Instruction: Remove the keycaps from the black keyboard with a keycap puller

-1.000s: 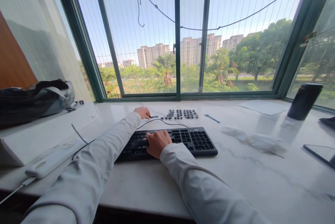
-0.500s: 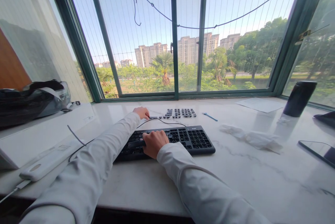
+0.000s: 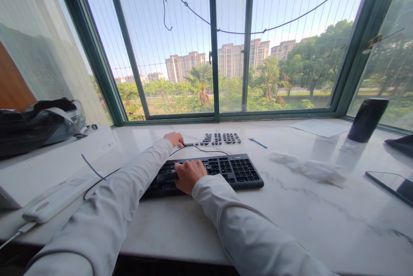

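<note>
A black keyboard (image 3: 243, 172) lies on the white marble sill, with bare key positions on its right part. My right hand (image 3: 189, 175) rests over its middle, closed round a dark handle-like object (image 3: 167, 177) that lies across the keys. Beyond the keyboard, my left hand (image 3: 174, 139) reaches to the left end of the rows of loose black keycaps (image 3: 222, 138). Its fingers are together at a long dark keycap (image 3: 188, 144); whether they grip it is too small to tell. The keyboard's thin cable (image 3: 209, 151) runs between the keyboard and the keycaps.
A blue stick-like tool (image 3: 258, 143), crumpled clear plastic (image 3: 309, 170), paper (image 3: 319, 128), a black cylinder (image 3: 368, 120) and a phone (image 3: 392, 185) are on the right. On the left are a white box (image 3: 61, 159), a black bag (image 3: 38, 125) and a power strip (image 3: 61, 200).
The whole view has shifted very slightly. Both hands keep the same places relative to the keyboard and keycaps.
</note>
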`<action>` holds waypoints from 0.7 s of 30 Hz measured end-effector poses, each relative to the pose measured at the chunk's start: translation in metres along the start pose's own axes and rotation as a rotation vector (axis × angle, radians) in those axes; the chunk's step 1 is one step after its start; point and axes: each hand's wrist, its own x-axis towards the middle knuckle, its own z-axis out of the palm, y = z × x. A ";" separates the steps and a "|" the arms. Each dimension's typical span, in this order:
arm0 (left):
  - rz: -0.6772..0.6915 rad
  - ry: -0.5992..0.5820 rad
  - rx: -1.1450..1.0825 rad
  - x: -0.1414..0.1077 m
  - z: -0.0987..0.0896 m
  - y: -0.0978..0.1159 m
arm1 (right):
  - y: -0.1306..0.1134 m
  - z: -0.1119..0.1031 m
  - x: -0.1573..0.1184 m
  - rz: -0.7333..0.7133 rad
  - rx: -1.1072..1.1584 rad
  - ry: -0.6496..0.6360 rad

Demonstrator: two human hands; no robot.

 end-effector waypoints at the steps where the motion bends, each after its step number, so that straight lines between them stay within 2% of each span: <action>1: -0.003 -0.004 -0.003 0.000 0.000 0.000 | 0.000 0.000 0.000 0.002 -0.002 0.000; 7: -0.012 0.011 0.006 -0.003 -0.004 0.002 | -0.001 -0.001 -0.001 0.003 -0.005 -0.002; 10: 0.047 0.148 -0.006 -0.007 -0.013 0.008 | -0.001 -0.001 -0.001 -0.003 -0.018 -0.010; 12: 0.165 0.198 -0.041 -0.013 -0.019 0.014 | -0.001 -0.001 -0.002 -0.007 -0.020 -0.001; 16: 0.404 0.043 -0.057 -0.025 -0.025 0.024 | -0.001 0.000 -0.002 -0.010 -0.010 0.001; 21: 0.419 -0.108 0.039 -0.037 -0.023 0.022 | -0.001 -0.001 -0.002 -0.015 -0.023 0.025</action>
